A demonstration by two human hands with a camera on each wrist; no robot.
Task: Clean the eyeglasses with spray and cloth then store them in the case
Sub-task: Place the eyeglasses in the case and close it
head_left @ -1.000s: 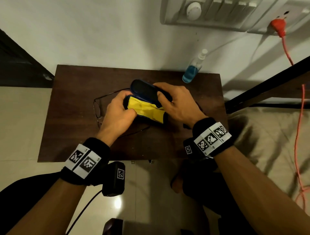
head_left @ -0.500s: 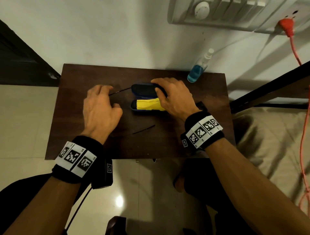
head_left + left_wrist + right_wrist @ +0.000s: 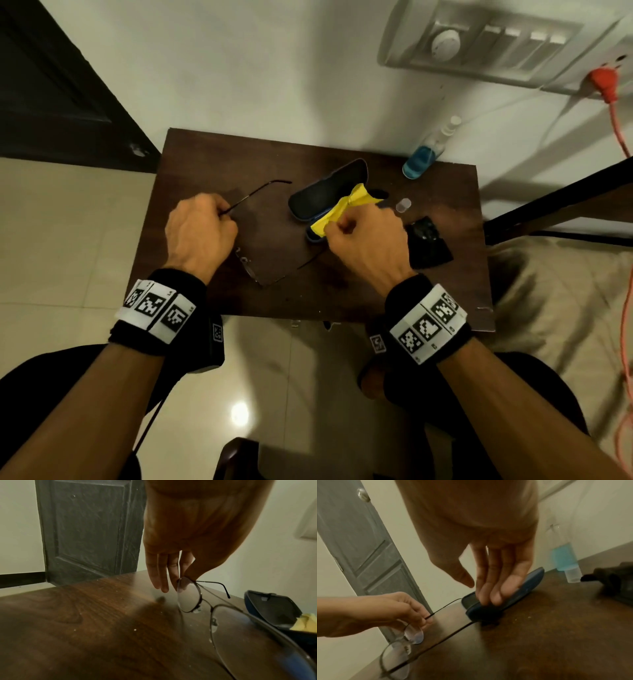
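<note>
Thin metal eyeglasses [image 3: 250,270] [image 3: 188,595] [image 3: 412,632] hang just above the brown table [image 3: 205,161], temples unfolded. My left hand [image 3: 224,214] [image 3: 181,577] [image 3: 419,616] pinches them at the rim by one hinge. The dark blue case [image 3: 322,197] [image 3: 271,608] [image 3: 527,586] lies open mid-table. In the head view my right hand [image 3: 337,224] pinches the yellow cloth [image 3: 346,207] [image 3: 307,623], drawn partly out of the case. In the right wrist view the fingers [image 3: 488,595] lie over the case and the cloth is hidden. The spray bottle [image 3: 423,157] [image 3: 563,557] of blue liquid stands at the back right.
A small clear cap [image 3: 403,205] [image 3: 572,574] lies right of the case. A black object [image 3: 428,246] [image 3: 618,580] sits near the table's right edge. A dark door is at the left, a bed at the right, an orange cable on the wall.
My left hand has gone from lying flat over the eyeglasses to pinching and lifting them. My right hand has pulled the yellow cloth partly out of the case, which has turned.
</note>
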